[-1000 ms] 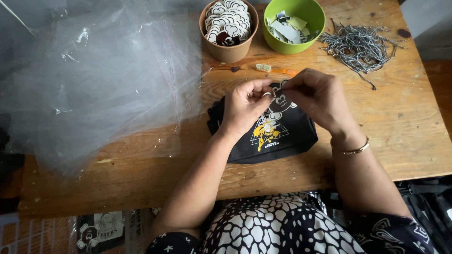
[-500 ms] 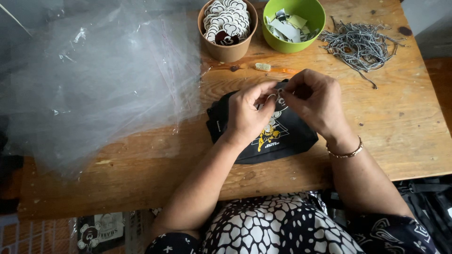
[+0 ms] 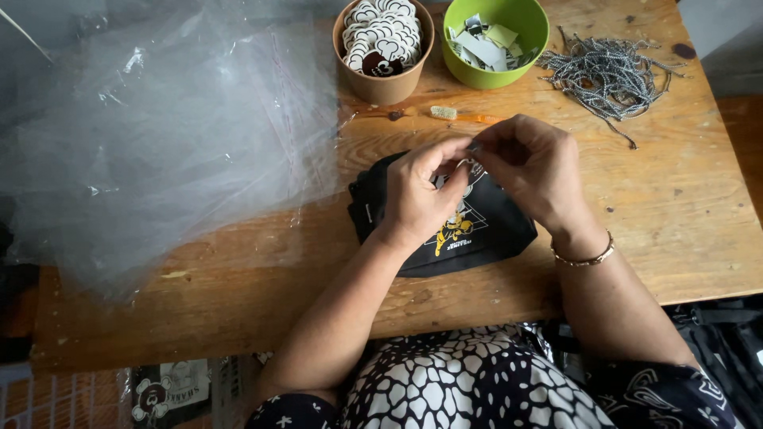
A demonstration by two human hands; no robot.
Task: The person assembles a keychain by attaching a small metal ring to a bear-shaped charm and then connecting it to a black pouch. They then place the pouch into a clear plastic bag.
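Note:
A folded black garment with a yellow and white print lies on the wooden table in front of me. My left hand and my right hand meet over its top edge. Both pinch a small thin item, seemingly a loop of cord or a tag, between their fingertips at about the middle of the garment's upper edge; the item is too small to tell exactly. A thin bracelet circles my right wrist.
A pile of clear plastic bags covers the table's left half. At the back stand a brown cup of round tags and a green bowl of paper pieces. Grey cords lie heaped at the back right. An orange-handled brush lies behind the hands.
Both hands stay together over the garment's top edge, with only small finger movements around the tiny item. The garment has not moved.

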